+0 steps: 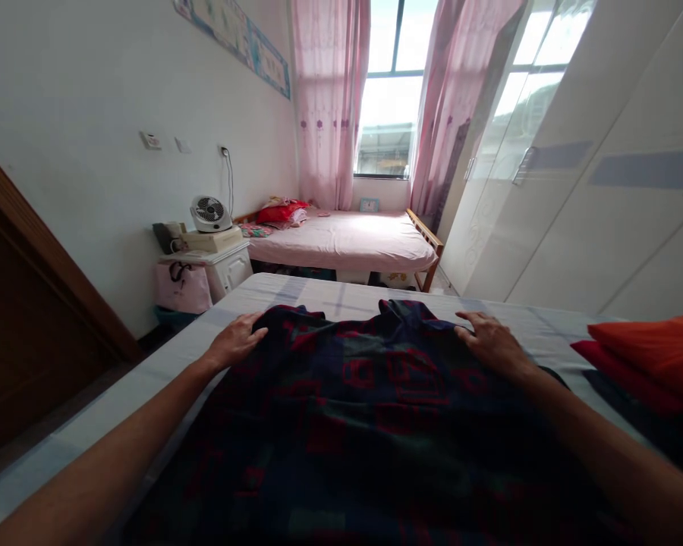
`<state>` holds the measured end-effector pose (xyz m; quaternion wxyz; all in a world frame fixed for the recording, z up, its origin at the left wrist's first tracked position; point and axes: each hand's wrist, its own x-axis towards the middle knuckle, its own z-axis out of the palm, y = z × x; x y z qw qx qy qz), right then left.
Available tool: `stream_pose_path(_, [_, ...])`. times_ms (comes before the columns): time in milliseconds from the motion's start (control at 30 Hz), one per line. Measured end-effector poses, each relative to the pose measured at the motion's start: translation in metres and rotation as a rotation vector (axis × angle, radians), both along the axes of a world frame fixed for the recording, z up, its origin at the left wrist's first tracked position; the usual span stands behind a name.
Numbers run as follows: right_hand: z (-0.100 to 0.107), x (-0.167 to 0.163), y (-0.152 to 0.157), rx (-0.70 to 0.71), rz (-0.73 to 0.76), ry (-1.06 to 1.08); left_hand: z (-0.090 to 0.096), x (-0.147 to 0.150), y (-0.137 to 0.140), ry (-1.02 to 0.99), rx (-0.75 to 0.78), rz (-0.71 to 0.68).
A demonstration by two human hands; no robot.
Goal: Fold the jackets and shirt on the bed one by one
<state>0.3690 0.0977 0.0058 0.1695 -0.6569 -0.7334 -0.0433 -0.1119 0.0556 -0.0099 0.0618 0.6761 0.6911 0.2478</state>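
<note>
A dark garment (353, 402), navy and green with red patterns, lies spread over the near bed, its collar end away from me. Its lower part runs out of view at the bottom. At its upper left edge rests my left hand (239, 339), thumb and forefinger apart, touching the cloth. My right hand (492, 345) lies at the upper right edge, with thumb and forefinger spread on the fabric. The other fingertips of both hands are partly hidden.
Folded red and orange cloths (654, 356) are stacked at the right on the pale bed sheet (330, 292). Beyond is a pink-covered bed (347, 239). A small fan (210, 214) stands on a white cabinet (233, 265) to the left; a white wardrobe (569, 227) lines the right.
</note>
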Motion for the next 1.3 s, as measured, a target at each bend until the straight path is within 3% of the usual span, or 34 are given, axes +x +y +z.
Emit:
stream_pose_path(100, [-0.008,-0.009,0.034,-0.140,-0.087,-0.021,-0.008,-0.001,0.022,-0.085,-0.024,0.030])
stream_pose_path(233, [-0.019,-0.020,0.064,-0.250,-0.129,0.035,-0.009,0.005,0.026,-0.212,-0.020,0.037])
stream_pose_path(367, [-0.022,-0.021,0.078,-0.280,-0.046,0.108,0.010,-0.003,0.011,-0.355,0.014,-0.009])
stream_pose_path(500, [-0.017,-0.010,0.081,-0.197,-0.049,0.209,0.027,-0.027,-0.001,-0.491,0.012,0.078])
stream_pose_path(667, [-0.020,-0.006,0.083,-0.228,-0.081,0.325,0.015,-0.031,0.013,-0.300,-0.129,-0.042])
stream_pose_path(800, [-0.025,-0.015,0.083,-0.270,-0.041,0.365,-0.006,-0.021,0.033,-0.087,-0.096,-0.058])
stream_pose_path(900, [-0.020,-0.021,0.081,-0.277,-0.012,0.368,-0.010,-0.018,0.042,0.043,-0.077,-0.086])
stream_pose_path(1033, [-0.001,-0.017,0.073,-0.170,-0.017,0.403,0.001,-0.020,0.038,0.149,-0.073,-0.094])
stream_pose_path(1167, [0.015,-0.002,0.056,-0.082,0.014,0.484,0.017,-0.023,0.021,0.184,0.059,0.011])
stream_pose_path(1300, [0.018,0.009,0.039,-0.107,0.076,0.652,0.025,-0.018,0.010,0.298,0.114,-0.062])
